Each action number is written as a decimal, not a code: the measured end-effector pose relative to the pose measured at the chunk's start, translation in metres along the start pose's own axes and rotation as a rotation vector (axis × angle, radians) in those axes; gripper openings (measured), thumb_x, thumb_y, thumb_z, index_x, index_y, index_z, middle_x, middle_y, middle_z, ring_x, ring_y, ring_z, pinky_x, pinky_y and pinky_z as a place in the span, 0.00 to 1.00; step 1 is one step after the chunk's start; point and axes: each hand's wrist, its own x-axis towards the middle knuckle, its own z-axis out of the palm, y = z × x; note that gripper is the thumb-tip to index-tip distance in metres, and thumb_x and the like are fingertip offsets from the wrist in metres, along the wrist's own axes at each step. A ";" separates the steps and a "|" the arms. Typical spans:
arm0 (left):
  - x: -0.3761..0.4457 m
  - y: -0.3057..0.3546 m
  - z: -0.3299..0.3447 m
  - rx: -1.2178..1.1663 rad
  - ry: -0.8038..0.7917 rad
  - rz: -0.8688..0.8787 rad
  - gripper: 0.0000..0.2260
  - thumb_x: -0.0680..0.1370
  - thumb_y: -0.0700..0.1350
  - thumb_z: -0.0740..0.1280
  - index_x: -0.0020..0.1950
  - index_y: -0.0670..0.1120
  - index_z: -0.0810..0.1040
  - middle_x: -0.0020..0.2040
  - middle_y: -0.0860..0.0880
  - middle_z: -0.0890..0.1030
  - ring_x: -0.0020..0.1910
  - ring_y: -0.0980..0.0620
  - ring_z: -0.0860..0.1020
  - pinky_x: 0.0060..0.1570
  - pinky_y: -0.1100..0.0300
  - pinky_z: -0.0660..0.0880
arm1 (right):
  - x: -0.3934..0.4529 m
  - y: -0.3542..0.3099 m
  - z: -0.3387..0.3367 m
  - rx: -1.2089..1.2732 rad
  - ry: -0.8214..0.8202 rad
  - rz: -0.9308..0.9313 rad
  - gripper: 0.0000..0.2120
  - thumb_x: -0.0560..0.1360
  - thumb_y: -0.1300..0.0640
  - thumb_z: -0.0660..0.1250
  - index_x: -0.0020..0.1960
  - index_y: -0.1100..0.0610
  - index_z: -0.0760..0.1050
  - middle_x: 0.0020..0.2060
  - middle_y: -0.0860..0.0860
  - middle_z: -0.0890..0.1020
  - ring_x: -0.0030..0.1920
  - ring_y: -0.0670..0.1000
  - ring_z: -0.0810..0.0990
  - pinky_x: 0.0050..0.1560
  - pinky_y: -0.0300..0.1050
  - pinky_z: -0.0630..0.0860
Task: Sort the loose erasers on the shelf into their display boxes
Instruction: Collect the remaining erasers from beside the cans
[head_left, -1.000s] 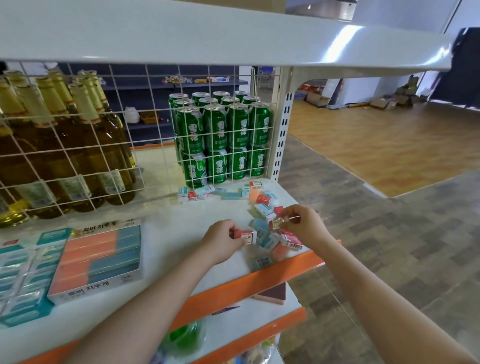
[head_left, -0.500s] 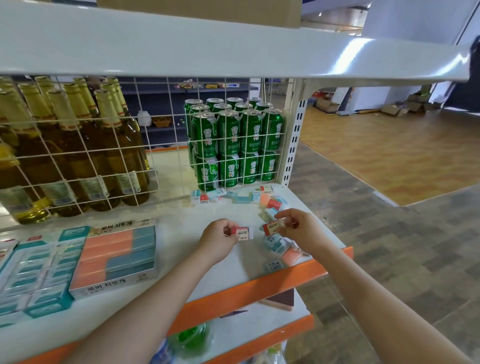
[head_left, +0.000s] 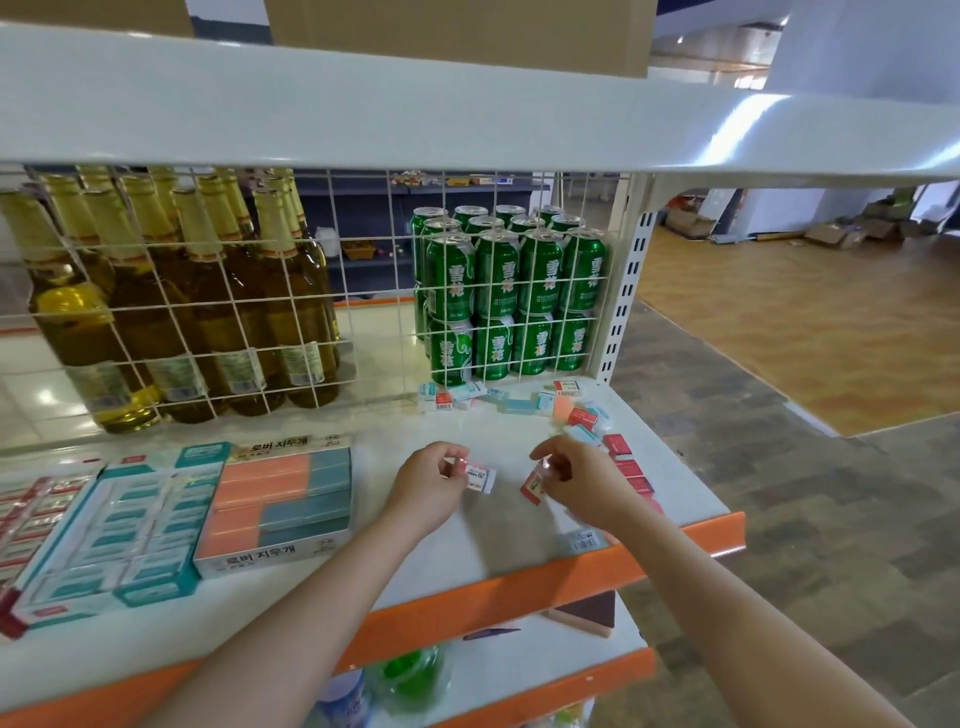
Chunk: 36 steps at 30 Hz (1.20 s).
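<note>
An eraser (head_left: 480, 477) in each hand (head_left: 427, 486)

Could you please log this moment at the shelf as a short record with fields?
Left hand: pinches a red-and-white eraser
Right hand: pinches a red eraser
Loose erasers: scattered at the right end of the shelf
Display boxes: orange-and-teal box, teal box, both left of the hands
Behind the wire grid: bottles, green cans
</note>
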 end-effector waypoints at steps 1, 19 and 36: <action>-0.001 -0.001 -0.003 0.015 0.017 -0.004 0.09 0.78 0.39 0.63 0.57 0.45 0.76 0.38 0.51 0.74 0.38 0.51 0.74 0.36 0.63 0.69 | 0.000 -0.002 0.003 -0.008 -0.007 -0.001 0.13 0.75 0.63 0.61 0.58 0.56 0.74 0.37 0.46 0.74 0.36 0.45 0.71 0.33 0.33 0.66; -0.006 -0.029 -0.015 0.589 -0.194 0.132 0.25 0.78 0.38 0.58 0.74 0.54 0.63 0.70 0.49 0.70 0.68 0.49 0.68 0.65 0.57 0.67 | 0.006 -0.021 0.047 -0.077 -0.045 -0.102 0.22 0.76 0.63 0.59 0.68 0.47 0.70 0.54 0.54 0.76 0.54 0.55 0.76 0.51 0.42 0.70; 0.004 -0.020 -0.049 0.164 -0.017 0.010 0.13 0.76 0.34 0.62 0.58 0.42 0.80 0.55 0.46 0.81 0.54 0.50 0.78 0.45 0.65 0.69 | 0.024 -0.029 0.024 0.202 0.002 -0.012 0.11 0.74 0.67 0.65 0.56 0.62 0.79 0.48 0.53 0.81 0.46 0.47 0.76 0.40 0.28 0.67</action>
